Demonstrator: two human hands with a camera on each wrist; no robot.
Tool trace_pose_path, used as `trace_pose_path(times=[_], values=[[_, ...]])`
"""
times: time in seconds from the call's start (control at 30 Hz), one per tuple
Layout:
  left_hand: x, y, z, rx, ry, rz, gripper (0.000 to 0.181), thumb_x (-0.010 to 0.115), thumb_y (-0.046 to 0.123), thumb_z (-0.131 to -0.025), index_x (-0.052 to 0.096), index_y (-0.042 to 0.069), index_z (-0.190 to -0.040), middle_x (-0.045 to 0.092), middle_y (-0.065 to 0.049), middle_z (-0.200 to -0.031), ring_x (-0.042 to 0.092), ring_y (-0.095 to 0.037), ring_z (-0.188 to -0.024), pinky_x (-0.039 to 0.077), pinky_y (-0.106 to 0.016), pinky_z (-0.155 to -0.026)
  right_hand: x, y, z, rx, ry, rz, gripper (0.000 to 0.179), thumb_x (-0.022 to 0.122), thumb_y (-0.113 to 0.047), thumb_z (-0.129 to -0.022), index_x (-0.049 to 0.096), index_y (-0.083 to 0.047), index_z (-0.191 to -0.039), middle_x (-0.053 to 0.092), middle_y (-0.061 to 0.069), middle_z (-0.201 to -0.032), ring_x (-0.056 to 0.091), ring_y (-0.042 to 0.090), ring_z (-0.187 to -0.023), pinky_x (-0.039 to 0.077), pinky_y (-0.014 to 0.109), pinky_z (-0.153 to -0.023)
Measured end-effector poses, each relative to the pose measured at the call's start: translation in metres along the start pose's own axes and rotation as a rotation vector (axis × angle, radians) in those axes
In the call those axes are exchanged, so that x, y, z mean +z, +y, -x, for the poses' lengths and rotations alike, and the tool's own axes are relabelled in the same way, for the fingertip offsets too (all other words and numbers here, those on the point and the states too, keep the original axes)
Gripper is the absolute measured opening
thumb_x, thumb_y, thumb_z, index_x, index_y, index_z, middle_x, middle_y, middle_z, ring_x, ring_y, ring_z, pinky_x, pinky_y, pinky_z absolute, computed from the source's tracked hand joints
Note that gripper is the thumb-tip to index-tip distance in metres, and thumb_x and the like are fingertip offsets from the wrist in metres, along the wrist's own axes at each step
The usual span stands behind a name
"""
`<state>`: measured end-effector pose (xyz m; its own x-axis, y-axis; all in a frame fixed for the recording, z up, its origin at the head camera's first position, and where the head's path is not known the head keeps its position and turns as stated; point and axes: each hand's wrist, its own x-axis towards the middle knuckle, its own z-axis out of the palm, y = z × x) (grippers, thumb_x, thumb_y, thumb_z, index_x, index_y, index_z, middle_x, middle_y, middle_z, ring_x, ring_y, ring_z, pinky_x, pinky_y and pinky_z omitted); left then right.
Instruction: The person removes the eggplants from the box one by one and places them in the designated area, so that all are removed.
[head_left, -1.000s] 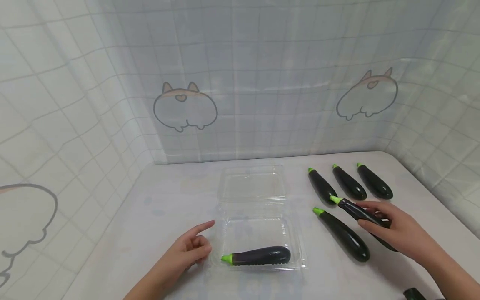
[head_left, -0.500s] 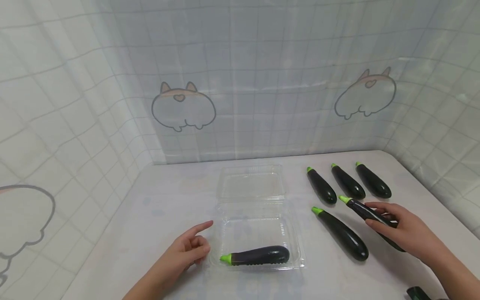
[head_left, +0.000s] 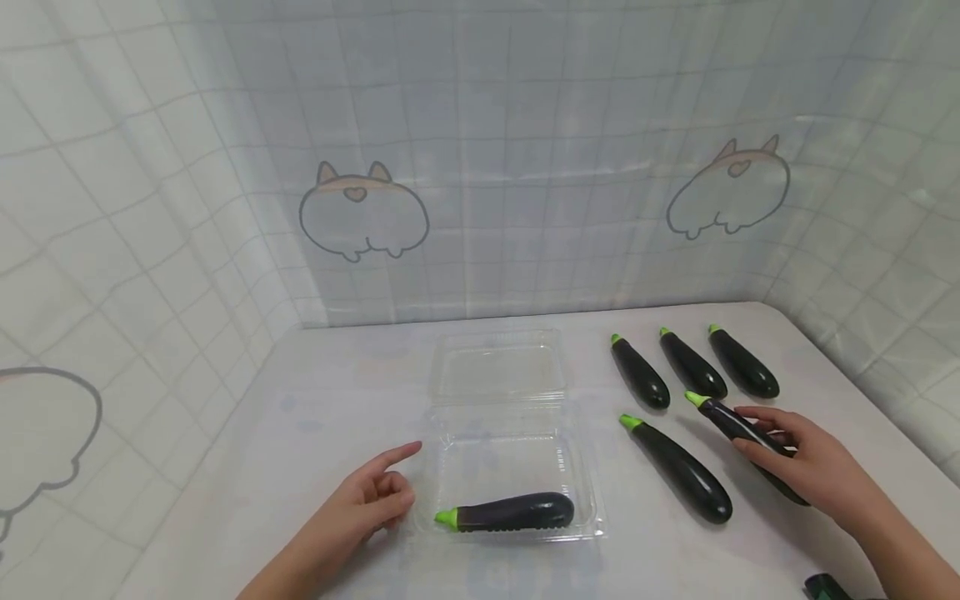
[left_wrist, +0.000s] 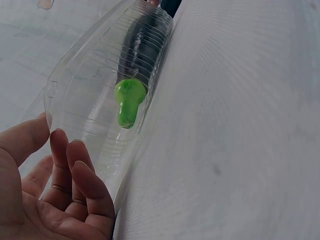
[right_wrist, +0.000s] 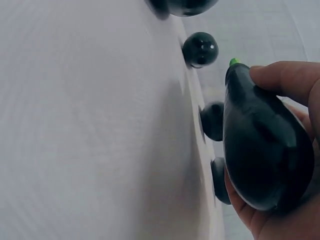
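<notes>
My right hand (head_left: 806,462) grips a dark eggplant (head_left: 738,429) with a green stem, thumb on one side and fingers on the other. The same eggplant (right_wrist: 262,145) fills much of the right wrist view, held above the table. My left hand (head_left: 367,504) is at the left edge of a clear plastic clamshell box (head_left: 495,454). Its index finger points out and the other fingers curl loosely; in the left wrist view the thumb (left_wrist: 32,137) touches the rim. Inside the box, along its front side, lies another eggplant (head_left: 517,512), stem to the left.
The box's lid (head_left: 498,367) lies opened out behind it. One eggplant (head_left: 678,471) lies between the box and my right hand. Three more, among them a far-right eggplant (head_left: 744,362), form a row at the back right. A dark object (head_left: 825,586) is cut off at the bottom right.
My right hand and the held eggplant have shifted a little to the right, away from the back row. The left hand and the box have stayed in place.
</notes>
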<state>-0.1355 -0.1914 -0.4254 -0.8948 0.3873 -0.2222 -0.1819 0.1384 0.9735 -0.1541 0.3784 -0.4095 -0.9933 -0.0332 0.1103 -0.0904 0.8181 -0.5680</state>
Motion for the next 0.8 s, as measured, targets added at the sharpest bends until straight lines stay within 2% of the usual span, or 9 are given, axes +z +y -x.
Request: trace_pose_path(times=[0.2, 0.53, 0.8], values=[[0.000, 0.000, 0.000, -0.009, 0.009, -0.007, 0.065, 0.065, 0.020, -0.098, 0.032, 0.015, -0.154, 0.054, -0.006, -0.089, 0.050, -0.016, -0.074, 0.044, -0.025, -0.067, -0.001, 0.008, -0.001, 0.026, 0.005, 0.014, 0.059, 0.072, -0.042, -0.090, 0.057, -0.007, -0.135, 0.063, 0.018, -0.117, 0.058, 0.015, -0.093, 0.046, 0.025, -0.065], [0.000, -0.001, 0.000, 0.008, 0.008, -0.009, 0.065, 0.064, 0.017, -0.098, 0.032, 0.015, -0.154, 0.055, -0.006, -0.089, 0.050, -0.014, -0.072, 0.043, -0.024, -0.065, 0.003, 0.015, 0.000, 0.040, -0.010, 0.031, 0.061, 0.072, -0.045, -0.090, 0.057, -0.007, -0.135, 0.063, 0.023, -0.117, 0.061, 0.035, -0.099, 0.047, 0.027, -0.065], [0.001, 0.000, 0.001, 0.001, 0.012, -0.011, 0.065, 0.065, 0.018, -0.097, 0.033, 0.015, -0.154, 0.055, -0.007, -0.090, 0.050, -0.015, -0.073, 0.043, -0.024, -0.066, 0.005, 0.017, -0.001, 0.034, -0.019, 0.038, 0.060, 0.071, -0.045, -0.090, 0.058, -0.008, -0.134, 0.063, 0.023, -0.118, 0.061, 0.033, -0.100, 0.046, 0.028, -0.067]])
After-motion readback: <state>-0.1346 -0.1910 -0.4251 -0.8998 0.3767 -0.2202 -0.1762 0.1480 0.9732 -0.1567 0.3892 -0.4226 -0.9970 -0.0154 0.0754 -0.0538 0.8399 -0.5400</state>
